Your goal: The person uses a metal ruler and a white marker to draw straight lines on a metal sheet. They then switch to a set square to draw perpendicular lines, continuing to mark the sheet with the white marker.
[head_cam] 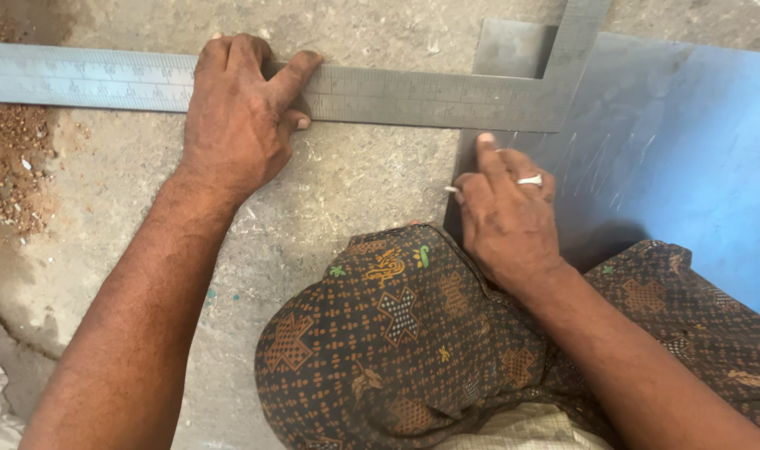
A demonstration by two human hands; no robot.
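While the patterned cloth (397, 333) over the knee is filling the near view, the right hand (509, 217) is pinching a thin scriber (452, 190), fingers narrow, tip at the sheet metal (663, 150) edge. Farther out, the left hand (238, 117) is pressing flat, fingers spread wide, on the steel square (413, 96) lying across the concrete floor (355, 183). Judgement: square is stiff, slippery on metal, needing firm downward hold mid-blade; sheet edges are likely sharp.
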